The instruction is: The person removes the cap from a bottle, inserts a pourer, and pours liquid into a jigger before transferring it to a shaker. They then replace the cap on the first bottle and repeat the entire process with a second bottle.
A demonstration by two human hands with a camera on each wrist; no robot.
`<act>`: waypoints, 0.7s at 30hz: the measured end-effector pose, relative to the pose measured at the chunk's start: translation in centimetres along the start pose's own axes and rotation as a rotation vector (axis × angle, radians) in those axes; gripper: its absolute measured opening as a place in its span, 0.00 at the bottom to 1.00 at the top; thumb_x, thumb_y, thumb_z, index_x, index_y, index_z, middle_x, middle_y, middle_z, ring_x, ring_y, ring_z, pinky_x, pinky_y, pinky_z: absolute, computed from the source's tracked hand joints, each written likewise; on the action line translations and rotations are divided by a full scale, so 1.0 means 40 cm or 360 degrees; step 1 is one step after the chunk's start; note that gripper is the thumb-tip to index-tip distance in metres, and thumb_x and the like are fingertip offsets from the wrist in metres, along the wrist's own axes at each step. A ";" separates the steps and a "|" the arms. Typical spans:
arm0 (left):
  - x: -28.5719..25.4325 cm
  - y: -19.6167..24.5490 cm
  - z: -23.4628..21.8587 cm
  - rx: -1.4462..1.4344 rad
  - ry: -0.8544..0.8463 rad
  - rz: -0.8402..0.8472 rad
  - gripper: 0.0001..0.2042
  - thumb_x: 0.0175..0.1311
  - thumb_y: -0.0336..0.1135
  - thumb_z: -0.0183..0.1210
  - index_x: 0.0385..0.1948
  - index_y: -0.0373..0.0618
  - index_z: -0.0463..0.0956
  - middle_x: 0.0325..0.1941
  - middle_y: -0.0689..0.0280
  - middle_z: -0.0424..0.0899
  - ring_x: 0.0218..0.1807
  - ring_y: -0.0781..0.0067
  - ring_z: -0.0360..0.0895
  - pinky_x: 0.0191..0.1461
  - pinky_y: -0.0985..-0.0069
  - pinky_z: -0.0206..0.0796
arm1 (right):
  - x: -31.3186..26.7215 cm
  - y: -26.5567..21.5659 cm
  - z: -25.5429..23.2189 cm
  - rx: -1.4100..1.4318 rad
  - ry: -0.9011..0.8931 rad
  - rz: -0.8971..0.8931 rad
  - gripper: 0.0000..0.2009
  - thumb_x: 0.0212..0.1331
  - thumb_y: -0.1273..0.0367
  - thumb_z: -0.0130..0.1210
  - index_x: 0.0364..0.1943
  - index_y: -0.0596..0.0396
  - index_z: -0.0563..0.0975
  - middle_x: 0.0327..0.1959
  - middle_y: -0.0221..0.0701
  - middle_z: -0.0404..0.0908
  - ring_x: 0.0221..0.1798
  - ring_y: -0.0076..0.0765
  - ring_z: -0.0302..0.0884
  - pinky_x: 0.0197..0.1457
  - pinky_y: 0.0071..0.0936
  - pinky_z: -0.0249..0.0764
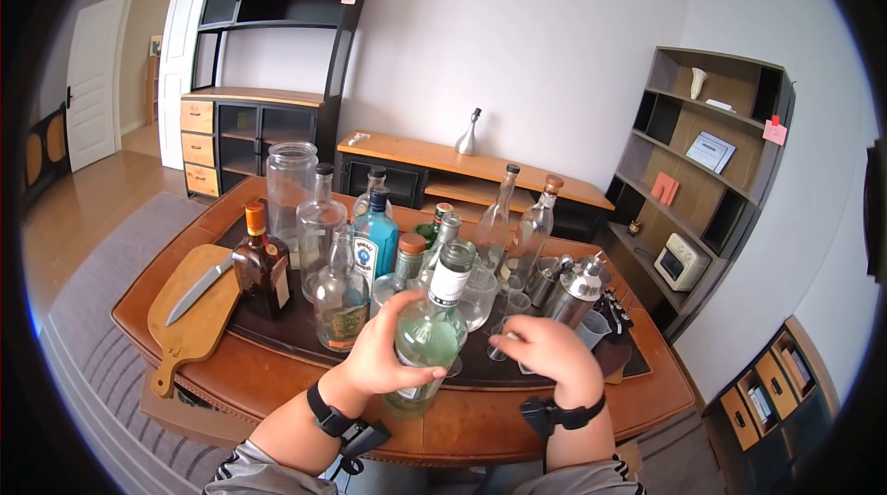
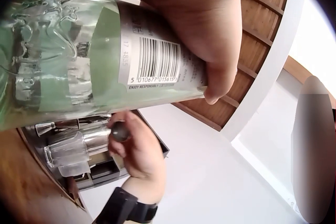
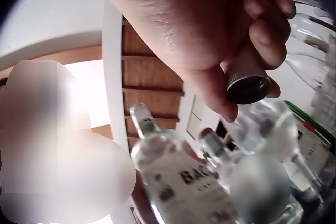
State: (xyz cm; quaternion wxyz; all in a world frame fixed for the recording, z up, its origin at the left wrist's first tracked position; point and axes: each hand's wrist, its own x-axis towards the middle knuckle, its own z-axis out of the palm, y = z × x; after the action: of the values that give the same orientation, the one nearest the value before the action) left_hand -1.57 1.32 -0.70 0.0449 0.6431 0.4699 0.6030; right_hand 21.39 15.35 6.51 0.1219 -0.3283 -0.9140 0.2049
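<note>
My left hand (image 1: 374, 354) grips a green-tinted glass bottle (image 1: 432, 333) around its body, lifted at the table's front and slightly tilted. Its top shows bare glass above a white neck band. The left wrist view shows the bottle (image 2: 105, 61) close up, with the hand (image 2: 197, 19) wrapped over its barcode label. To the right, my right hand (image 1: 554, 352) pinches a dark-lined cap (image 3: 248, 88) between thumb and fingers. The cap (image 2: 120, 131) is also visible in the left wrist view, apart from the bottle.
Several bottles and a large glass jar (image 1: 292, 190) crowd the middle. At left, a knife (image 1: 199, 290) lies on a wooden board (image 1: 196, 310) beside a dark bottle (image 1: 261, 264). A metal shaker (image 1: 575, 292), glasses and bar tools stand at right on the leather-edged table (image 1: 517, 418).
</note>
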 end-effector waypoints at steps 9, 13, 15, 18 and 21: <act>-0.005 -0.015 0.009 -0.0032 -0.0004 0.0039 0.52 0.35 0.42 0.81 0.66 0.40 0.58 0.57 0.53 0.77 0.58 0.57 0.77 0.63 0.63 0.67 | 0.090 0.127 0.188 -0.0302 -0.0488 -0.0219 0.14 0.59 0.58 0.59 0.42 0.50 0.77 0.35 0.41 0.80 0.42 0.51 0.80 0.43 0.43 0.72; -0.011 -0.023 0.019 -0.0126 0.0019 0.0058 0.52 0.36 0.41 0.80 0.66 0.39 0.56 0.57 0.53 0.76 0.59 0.59 0.75 0.64 0.62 0.66 | 0.102 0.138 0.219 -0.0379 -0.0500 -0.0162 0.12 0.59 0.61 0.59 0.43 0.50 0.77 0.43 0.39 0.80 0.45 0.51 0.79 0.45 0.43 0.73; -0.015 -0.033 0.020 -0.0188 0.0032 0.0007 0.52 0.37 0.41 0.80 0.66 0.39 0.56 0.58 0.53 0.75 0.59 0.59 0.74 0.65 0.62 0.65 | 0.107 0.136 0.230 -0.0421 -0.0489 -0.0108 0.12 0.58 0.61 0.59 0.43 0.49 0.77 0.42 0.38 0.80 0.46 0.50 0.80 0.46 0.42 0.74; -0.020 -0.037 0.026 -0.0315 0.0050 -0.0066 0.52 0.37 0.41 0.80 0.67 0.38 0.56 0.58 0.53 0.74 0.60 0.59 0.73 0.65 0.62 0.64 | 0.112 0.141 0.242 -0.0441 -0.0437 -0.0067 0.12 0.58 0.61 0.59 0.44 0.49 0.78 0.43 0.39 0.80 0.48 0.50 0.80 0.48 0.42 0.74; -0.018 -0.034 0.025 -0.0309 0.0048 -0.0048 0.53 0.37 0.42 0.80 0.67 0.38 0.55 0.59 0.53 0.73 0.61 0.59 0.72 0.66 0.61 0.63 | 0.100 0.118 0.225 -0.0495 -0.0363 -0.0038 0.14 0.59 0.61 0.59 0.46 0.49 0.78 0.45 0.40 0.80 0.49 0.51 0.80 0.50 0.41 0.75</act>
State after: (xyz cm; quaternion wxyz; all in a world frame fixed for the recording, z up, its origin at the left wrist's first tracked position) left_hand -1.38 2.11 -2.32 0.1091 0.6194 0.4194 0.6546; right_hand 17.76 18.61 -3.26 -0.0322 -0.3071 -0.9463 0.0956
